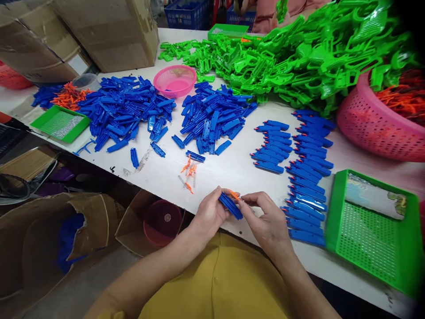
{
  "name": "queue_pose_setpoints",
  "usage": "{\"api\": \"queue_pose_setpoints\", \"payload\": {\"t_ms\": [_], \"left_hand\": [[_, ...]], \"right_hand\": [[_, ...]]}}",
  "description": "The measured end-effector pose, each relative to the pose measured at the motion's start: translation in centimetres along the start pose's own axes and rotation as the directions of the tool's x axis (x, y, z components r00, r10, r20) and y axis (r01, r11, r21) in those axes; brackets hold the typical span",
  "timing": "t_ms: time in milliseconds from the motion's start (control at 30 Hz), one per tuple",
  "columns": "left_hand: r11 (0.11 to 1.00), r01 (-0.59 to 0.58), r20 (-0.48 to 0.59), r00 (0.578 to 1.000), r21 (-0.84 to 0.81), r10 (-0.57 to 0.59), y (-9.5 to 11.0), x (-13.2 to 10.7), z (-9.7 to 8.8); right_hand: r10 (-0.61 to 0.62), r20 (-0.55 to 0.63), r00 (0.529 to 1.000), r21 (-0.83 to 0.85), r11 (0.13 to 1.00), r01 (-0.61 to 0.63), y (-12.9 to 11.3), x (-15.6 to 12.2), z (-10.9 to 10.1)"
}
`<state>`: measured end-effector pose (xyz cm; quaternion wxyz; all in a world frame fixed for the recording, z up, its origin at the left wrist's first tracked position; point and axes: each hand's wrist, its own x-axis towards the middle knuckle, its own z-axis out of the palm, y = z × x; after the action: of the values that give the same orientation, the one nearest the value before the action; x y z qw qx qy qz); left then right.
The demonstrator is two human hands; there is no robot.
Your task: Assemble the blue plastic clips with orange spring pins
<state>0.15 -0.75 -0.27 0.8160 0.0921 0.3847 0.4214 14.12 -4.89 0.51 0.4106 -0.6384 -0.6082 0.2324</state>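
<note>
My left hand [212, 213] is closed around a long blue plastic shell piece [230, 205], held tilted above the table's near edge. My right hand [265, 219] pinches a small orange plastic part [234, 194] against the upper side of that shell. Fingertips hide part of both pieces. On the table just beyond my hands lies a small cluster of orange parts [191, 170] mixed with thin metal springs [182, 180]. One blue shell half [195, 156] rests right behind the cluster.
Blue shell heaps [212, 117] lie ahead. Rows of blue pieces with orange tips [307, 190] are at right, beside a green tray [337, 212] and pink basket [375, 119]. Green toy-gun frames [292, 57] pile behind; a person [300, 6] sits across. Cardboard boxes [109, 33] stand left.
</note>
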Motion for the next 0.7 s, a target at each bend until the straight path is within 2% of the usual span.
{"api": "queue_pose_setpoints", "payload": {"t_ms": [133, 233, 700], "left_hand": [[0.988, 0.092, -0.024, 0.995, -0.122, -0.095, -0.1, 0.2, 0.1], [0.981, 0.104, -0.031, 0.993, -0.161, -0.111, 0.0, 0.2, 0.4], [0.989, 0.094, -0.019, 0.995, -0.116, -0.097, 0.3, -0.1, 0.8]], "right_hand": [[0.017, 0.013, 1.000, 0.027, 0.999, -0.017, -0.5, -0.4, 0.5], [0.007, 0.019, 1.000, 0.010, 1.000, -0.008, -0.5, -0.6, 1.1], [0.037, 0.082, 0.996, -0.007, 0.999, -0.037, 0.3, 0.2, 1.6]]}}
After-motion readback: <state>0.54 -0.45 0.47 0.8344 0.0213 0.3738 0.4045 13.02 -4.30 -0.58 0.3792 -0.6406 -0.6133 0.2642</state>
